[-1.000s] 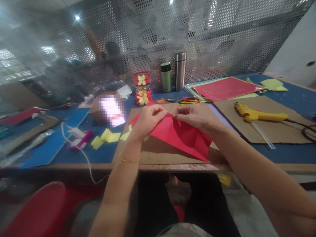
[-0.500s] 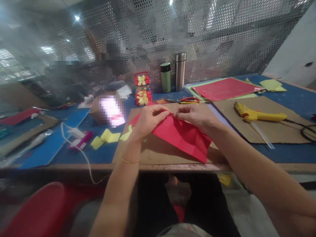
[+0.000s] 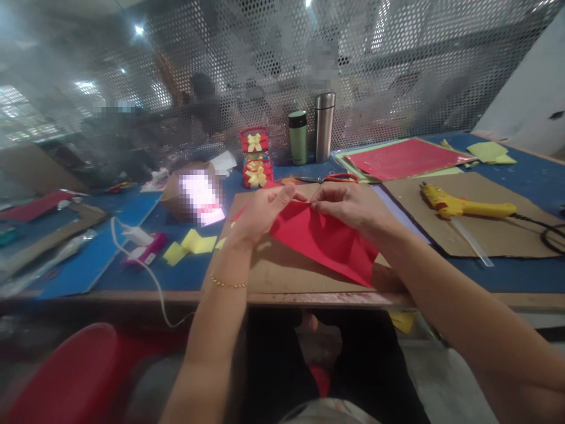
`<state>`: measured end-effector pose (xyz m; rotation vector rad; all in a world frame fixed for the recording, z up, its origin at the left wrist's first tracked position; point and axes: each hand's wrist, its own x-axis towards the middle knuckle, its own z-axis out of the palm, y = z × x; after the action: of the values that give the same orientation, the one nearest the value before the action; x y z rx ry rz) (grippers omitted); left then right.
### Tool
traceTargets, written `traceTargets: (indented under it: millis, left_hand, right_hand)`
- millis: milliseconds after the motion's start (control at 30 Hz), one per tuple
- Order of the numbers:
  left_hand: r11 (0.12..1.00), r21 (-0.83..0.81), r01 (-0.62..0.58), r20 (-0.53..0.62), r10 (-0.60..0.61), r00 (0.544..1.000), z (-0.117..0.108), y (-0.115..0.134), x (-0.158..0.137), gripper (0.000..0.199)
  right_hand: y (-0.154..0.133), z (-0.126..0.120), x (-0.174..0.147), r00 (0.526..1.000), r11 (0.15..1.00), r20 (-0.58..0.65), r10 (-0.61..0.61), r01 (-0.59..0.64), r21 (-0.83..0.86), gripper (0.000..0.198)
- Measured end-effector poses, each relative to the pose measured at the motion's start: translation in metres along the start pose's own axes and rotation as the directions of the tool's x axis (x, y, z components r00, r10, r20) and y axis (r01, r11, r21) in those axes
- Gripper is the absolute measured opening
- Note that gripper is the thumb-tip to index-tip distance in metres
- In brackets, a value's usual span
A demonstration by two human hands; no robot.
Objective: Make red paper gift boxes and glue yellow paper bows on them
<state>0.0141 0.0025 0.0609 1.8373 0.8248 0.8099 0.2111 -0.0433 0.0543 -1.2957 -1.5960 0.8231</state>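
Note:
A red sheet of paper, creased and partly folded, is held up over a piece of cardboard at the table's front edge. My left hand is closed on its upper edge, the thumb raised a little above the paper. Beside it, my right hand pinches the same edge between thumb and fingers. Part of the sheet is hidden behind my hands. Yellow paper pieces lie left of my left wrist.
A yellow glue gun rests on cardboard to the right, its cord trailing off. Scissors, a green tumbler and a steel flask are behind my hands. Red boxes with yellow bows, a lit phone and a purple power strip are leftward.
My left thumb has lifted off the paper's edge, and the left hand has shifted slightly left. My right hand keeps its pinch, nearly unmoved. The view has shifted a little.

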Motion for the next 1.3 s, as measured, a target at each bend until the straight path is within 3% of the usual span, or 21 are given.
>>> traceTargets:
  millis: [133,233,467,600,867,1000,1300]
  left_hand:
    - [0.991,0.126,0.046,0.001,-0.047,0.999,-0.002,0.0,0.0,0.042]
    - [0.98,0.196,0.039,0.069,-0.053,0.996,-0.004,-0.003,0.002,0.034]
    - [0.985,0.169,0.034,0.194,-0.067,0.979,-0.01,-0.008,0.005,0.022]
    - [0.991,0.133,0.011,0.204,-0.039,0.978,-0.011,-0.009,0.005,0.019]
    - [0.995,0.103,-0.013,0.214,-0.009,0.977,-0.01,-0.006,0.006,0.014]
    - [0.994,0.107,0.008,0.199,-0.029,0.979,-0.008,-0.006,0.005,0.014]
    - [0.99,0.14,-0.017,0.175,-0.008,0.985,-0.002,-0.003,0.003,0.012]
  right_hand:
    - [0.007,0.005,0.002,0.989,0.991,0.065,-0.133,0.135,-0.014,0.013]
    - [0.013,0.008,0.003,0.978,0.981,0.094,-0.185,0.19,-0.044,0.014]
    - [0.011,0.008,0.001,0.945,0.948,0.117,-0.305,0.313,-0.06,0.014]
    - [0.014,0.006,0.004,0.95,0.958,0.143,-0.278,0.284,-0.025,0.016]
    - [0.018,0.002,0.004,0.986,0.996,0.145,-0.08,0.086,-0.033,0.026]
    - [0.016,0.004,0.003,0.98,0.995,0.18,-0.089,0.095,-0.023,0.03]
    - [0.015,0.007,0.004,0.961,0.987,0.222,-0.162,0.159,0.03,0.019]
